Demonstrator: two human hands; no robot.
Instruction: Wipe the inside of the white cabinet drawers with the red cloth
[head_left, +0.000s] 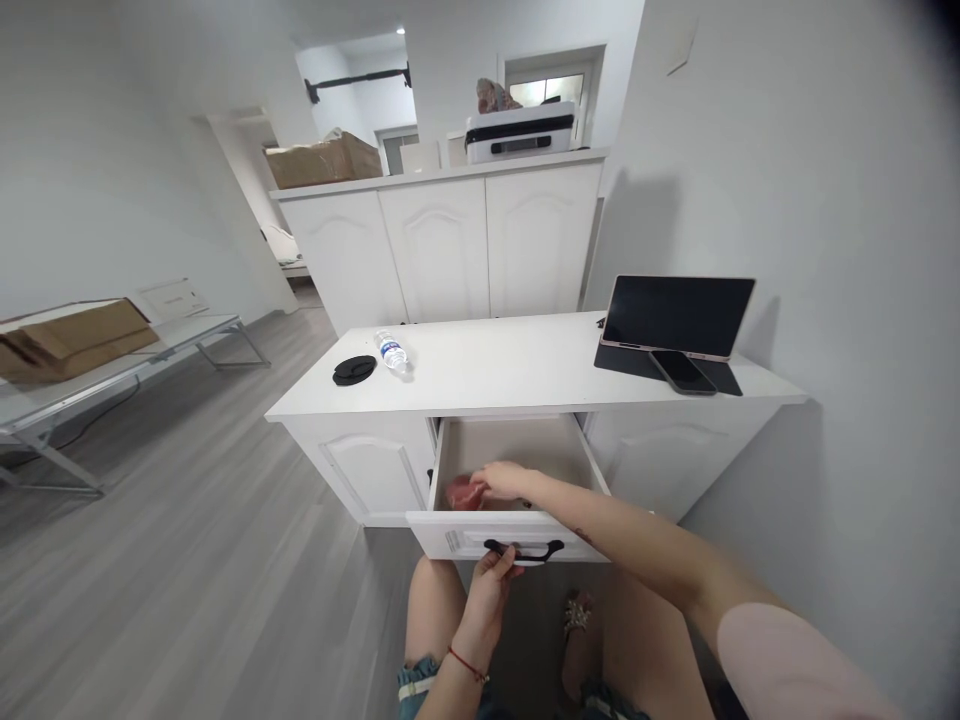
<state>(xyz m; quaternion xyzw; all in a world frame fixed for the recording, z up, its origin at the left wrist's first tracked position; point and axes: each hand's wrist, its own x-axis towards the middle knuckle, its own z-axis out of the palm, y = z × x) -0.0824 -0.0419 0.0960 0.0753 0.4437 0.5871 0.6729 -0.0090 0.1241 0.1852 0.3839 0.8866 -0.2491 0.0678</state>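
Observation:
A white drawer point(517, 532) of a low white cabinet point(510, 372) stands pulled out in front of me. My left hand point(491, 583) is closed on the drawer's black handle point(523, 550) from below. My right hand point(501, 480) reaches down into the drawer and rests on a red, soft-looking item point(461, 493) lying at its left front; the fingers curl over it, and whether they grip it is not clear.
On the cabinet top lie a water bottle point(392, 352) on its side, a black round lid point(353, 369), a propped tablet point(676, 318) and a phone point(682, 371). A wall stands close on the right. A folding table point(112, 370) with a cardboard box point(71, 338) is at left.

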